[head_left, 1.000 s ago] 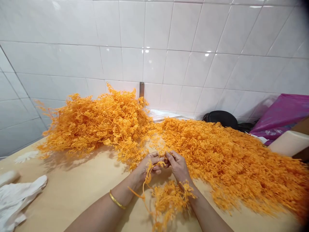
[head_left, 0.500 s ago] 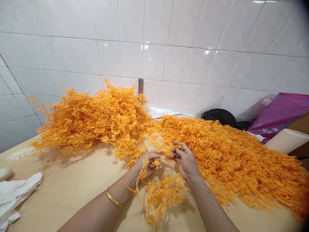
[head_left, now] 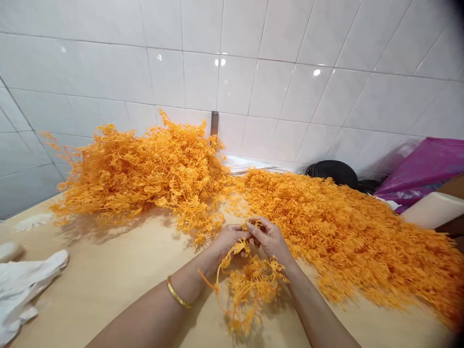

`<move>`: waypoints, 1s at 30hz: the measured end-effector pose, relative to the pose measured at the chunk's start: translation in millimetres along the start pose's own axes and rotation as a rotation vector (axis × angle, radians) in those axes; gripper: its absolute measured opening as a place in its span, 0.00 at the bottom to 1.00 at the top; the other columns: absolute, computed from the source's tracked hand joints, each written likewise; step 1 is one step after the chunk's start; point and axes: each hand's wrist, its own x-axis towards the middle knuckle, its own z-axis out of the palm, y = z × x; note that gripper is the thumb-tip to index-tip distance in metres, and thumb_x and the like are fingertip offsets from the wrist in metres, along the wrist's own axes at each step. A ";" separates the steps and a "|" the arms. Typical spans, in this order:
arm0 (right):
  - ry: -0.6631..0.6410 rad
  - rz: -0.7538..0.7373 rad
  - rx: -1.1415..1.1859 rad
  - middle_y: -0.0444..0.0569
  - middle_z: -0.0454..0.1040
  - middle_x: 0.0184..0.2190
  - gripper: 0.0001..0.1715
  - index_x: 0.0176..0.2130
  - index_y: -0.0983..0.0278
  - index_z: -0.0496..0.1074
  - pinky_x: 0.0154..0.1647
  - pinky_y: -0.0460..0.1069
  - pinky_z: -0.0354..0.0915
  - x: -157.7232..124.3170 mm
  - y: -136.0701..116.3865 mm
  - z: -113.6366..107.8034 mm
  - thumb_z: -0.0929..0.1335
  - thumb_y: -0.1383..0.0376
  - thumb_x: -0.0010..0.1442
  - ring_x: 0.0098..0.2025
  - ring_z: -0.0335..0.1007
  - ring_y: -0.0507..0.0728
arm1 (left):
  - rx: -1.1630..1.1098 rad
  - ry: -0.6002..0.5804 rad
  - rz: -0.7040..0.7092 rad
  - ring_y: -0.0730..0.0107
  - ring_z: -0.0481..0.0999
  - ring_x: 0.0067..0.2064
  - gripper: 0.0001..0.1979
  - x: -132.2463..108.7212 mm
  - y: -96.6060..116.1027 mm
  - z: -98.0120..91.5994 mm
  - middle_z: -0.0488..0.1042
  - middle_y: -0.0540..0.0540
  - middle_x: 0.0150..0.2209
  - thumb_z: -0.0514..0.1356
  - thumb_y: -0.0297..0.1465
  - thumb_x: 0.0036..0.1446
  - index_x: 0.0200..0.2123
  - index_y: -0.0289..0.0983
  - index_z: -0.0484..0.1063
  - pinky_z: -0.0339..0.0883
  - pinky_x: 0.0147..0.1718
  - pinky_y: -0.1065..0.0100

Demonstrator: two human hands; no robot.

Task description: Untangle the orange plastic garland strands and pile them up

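Note:
My left hand [head_left: 229, 240] is closed on an orange, finely branched artificial foliage sprig [head_left: 250, 282]. The sprig's stem and lacy tips hang below the fingers, over the tabletop. Right against it, my right hand [head_left: 271, 239] is closed in a pinch, its thumb and fingertips meeting the left fingertips. Small orange bits show between the right fingers, and that hand seems to grip an end of the same sprig, though the contact is partly hidden. A gold bangle [head_left: 177, 292] circles my left wrist.
A tall heap of orange foliage [head_left: 145, 174] stands at the back left; a broader pile [head_left: 355, 232] spreads along the right. White cloth [head_left: 29, 290] lies at the left edge. Behind the right pile are a black case [head_left: 333, 173], a purple bag [head_left: 424, 169] and a pale roll [head_left: 433, 210]. A tiled wall [head_left: 235, 82] closes the back.
My right hand has moved left and met my left hand; before, there was a small gap between them. The sprig below has shifted slightly right, and the view has moved a little.

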 end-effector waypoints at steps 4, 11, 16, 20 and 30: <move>0.030 0.078 0.261 0.36 0.53 0.11 0.16 0.25 0.65 0.64 0.13 0.42 0.46 2.7 1.4 -2.7 0.66 0.54 0.48 0.13 0.46 0.44 | -0.038 -0.054 -0.042 0.80 0.63 0.16 0.10 -4.9 2.2 -0.8 0.65 0.52 0.17 0.63 0.31 0.36 0.22 0.32 0.65 0.51 0.14 0.76; 0.291 0.170 0.540 0.38 0.57 0.17 0.14 0.29 0.65 0.65 0.14 0.41 0.49 4.1 -16.9 -22.4 0.70 0.60 0.42 0.16 0.50 0.44 | -0.057 -0.119 -0.102 0.86 0.52 0.14 0.09 -9.8 4.3 -7.7 0.59 0.56 0.15 0.62 0.29 0.37 0.20 0.33 0.63 0.51 0.15 0.76; -0.027 0.140 0.132 0.36 0.55 0.15 0.17 0.32 0.64 0.66 0.15 0.42 0.47 -3.7 -19.7 -7.5 0.68 0.56 0.46 0.15 0.47 0.45 | 0.004 -0.193 -0.110 0.85 0.51 0.13 0.08 -5.6 0.0 -5.6 0.56 0.57 0.12 0.62 0.31 0.39 0.21 0.33 0.66 0.49 0.14 0.75; -0.043 0.001 -0.117 0.39 0.59 0.16 0.13 0.23 0.65 0.64 0.17 0.43 0.51 -3.6 -11.6 -2.9 0.68 0.58 0.46 0.18 0.52 0.46 | 0.094 -0.203 -0.079 0.83 0.55 0.14 0.08 -7.1 -0.4 -1.0 0.62 0.54 0.15 0.63 0.29 0.37 0.23 0.33 0.68 0.49 0.14 0.75; 0.386 0.075 0.572 0.35 0.55 0.12 0.16 0.21 0.63 0.55 0.15 0.41 0.53 6.3 -9.5 -0.5 0.68 0.60 0.46 0.14 0.52 0.45 | -0.148 -0.327 0.069 0.83 0.58 0.16 0.06 -5.3 4.6 -6.9 0.60 0.54 0.15 0.61 0.27 0.42 0.22 0.33 0.64 0.52 0.17 0.76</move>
